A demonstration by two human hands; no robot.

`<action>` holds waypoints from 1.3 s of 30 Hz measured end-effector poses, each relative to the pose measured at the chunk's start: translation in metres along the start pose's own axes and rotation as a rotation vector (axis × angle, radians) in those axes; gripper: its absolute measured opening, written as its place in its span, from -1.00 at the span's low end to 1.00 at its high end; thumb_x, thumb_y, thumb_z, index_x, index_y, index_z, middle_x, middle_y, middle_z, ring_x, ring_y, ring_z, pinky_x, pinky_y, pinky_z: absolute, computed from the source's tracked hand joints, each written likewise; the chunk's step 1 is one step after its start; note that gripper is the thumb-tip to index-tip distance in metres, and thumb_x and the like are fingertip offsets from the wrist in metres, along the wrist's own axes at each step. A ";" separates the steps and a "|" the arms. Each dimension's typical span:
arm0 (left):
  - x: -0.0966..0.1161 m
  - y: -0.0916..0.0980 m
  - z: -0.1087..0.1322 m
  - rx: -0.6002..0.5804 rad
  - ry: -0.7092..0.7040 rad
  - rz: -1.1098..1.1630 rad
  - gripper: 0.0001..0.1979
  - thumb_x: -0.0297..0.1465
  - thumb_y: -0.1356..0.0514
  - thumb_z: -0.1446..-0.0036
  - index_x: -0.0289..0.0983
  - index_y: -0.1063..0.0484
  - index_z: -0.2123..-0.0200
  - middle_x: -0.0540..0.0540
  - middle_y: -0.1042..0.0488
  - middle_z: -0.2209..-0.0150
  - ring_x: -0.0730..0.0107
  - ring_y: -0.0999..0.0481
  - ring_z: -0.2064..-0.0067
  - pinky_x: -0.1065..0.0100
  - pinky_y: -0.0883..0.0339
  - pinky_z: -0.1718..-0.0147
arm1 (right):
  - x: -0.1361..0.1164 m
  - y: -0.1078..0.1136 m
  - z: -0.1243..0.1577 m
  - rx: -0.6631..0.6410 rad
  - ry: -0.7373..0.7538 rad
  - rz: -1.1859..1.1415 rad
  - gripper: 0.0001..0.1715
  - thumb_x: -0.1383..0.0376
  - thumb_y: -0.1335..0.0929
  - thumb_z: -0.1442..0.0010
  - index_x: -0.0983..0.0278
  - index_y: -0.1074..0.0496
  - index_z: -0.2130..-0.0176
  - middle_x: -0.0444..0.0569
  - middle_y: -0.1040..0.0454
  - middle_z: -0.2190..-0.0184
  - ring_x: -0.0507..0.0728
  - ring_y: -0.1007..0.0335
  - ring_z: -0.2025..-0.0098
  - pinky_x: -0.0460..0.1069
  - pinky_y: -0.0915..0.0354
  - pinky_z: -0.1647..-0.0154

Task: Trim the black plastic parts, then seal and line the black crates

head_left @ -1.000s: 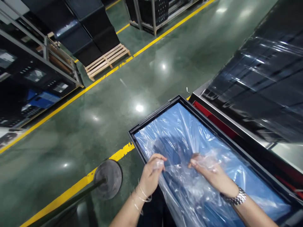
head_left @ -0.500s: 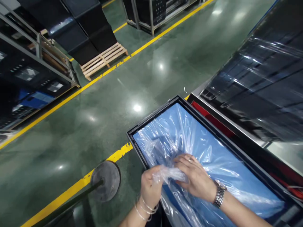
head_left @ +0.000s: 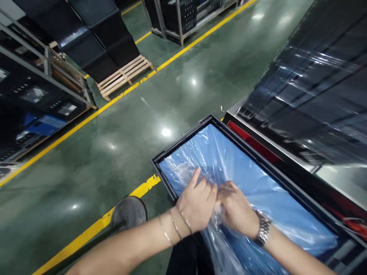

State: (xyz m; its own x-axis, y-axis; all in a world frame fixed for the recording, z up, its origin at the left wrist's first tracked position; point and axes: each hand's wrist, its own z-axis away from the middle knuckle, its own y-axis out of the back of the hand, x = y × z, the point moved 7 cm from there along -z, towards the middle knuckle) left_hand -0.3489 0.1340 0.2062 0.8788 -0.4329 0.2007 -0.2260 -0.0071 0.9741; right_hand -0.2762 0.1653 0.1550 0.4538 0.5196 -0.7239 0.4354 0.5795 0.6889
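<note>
Clear plastic film [head_left: 220,162] lies wrinkled over a blue panel [head_left: 256,191] set inside a black rectangular frame [head_left: 183,136]. My left hand [head_left: 197,200], with thin bangles at the wrist, is closed on the gathered film, its index finger pointing out. Right beside it my right hand [head_left: 236,208], wearing a ring and a metal watch [head_left: 262,228], is closed on the same bunch. The knuckles of the two hands almost meet. Loose folds of film hang below them toward my legs. The part of the film inside the fists is hidden.
Film-wrapped black boxes [head_left: 312,95] rise at the right, beside a red strip [head_left: 252,143]. A round grey base with a pole [head_left: 129,212] stands on the floor at lower left. Beyond the yellow floor line are a wooden pallet [head_left: 126,76] with black cabinets and metal racks [head_left: 47,61].
My left hand has moved up and right, turning over the twisted film to come against my right hand. The right hand has closed into a fist. The twisted tail of film is now mostly covered.
</note>
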 end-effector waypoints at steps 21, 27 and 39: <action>-0.043 -0.068 -0.004 -1.012 0.509 0.710 -0.59 -0.16 -0.44 0.27 -0.30 -0.41 0.45 0.09 -0.34 0.53 0.42 -0.34 0.46 0.39 -0.19 0.48 | -0.023 0.029 0.003 0.243 0.364 0.188 -0.67 0.27 -0.11 -0.40 0.33 -0.38 0.15 -0.07 -0.50 0.44 0.08 -0.35 0.54 0.02 -0.19 0.44; -0.014 -0.015 0.006 -0.149 0.140 0.109 -0.79 -0.50 0.05 -0.26 -0.29 -0.38 0.24 -0.07 -0.39 0.41 0.30 -0.40 0.34 0.33 -0.28 0.39 | 0.009 0.021 -0.006 -0.013 -0.007 0.064 -0.80 0.46 -0.29 -0.07 0.24 -0.45 0.30 -0.10 -0.57 0.41 0.17 -0.51 0.40 0.02 -0.33 0.36; -0.049 -0.072 0.027 -0.568 0.832 1.415 -0.54 0.02 -0.10 0.05 -0.24 -0.16 0.63 0.14 -0.03 0.63 0.56 0.01 0.53 0.39 0.10 0.53 | -0.009 0.054 0.008 0.052 0.039 -0.288 -0.53 0.15 -0.20 -0.37 0.24 -0.29 0.54 -0.16 -0.31 0.62 0.01 -0.26 0.57 -0.05 -0.24 0.49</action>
State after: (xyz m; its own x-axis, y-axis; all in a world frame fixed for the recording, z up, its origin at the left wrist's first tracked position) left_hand -0.3873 0.1311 0.1229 0.1532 0.7187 0.6782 -0.9451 0.3070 -0.1119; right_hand -0.2509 0.1870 0.1985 0.2755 0.3626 -0.8903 0.5815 0.6746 0.4547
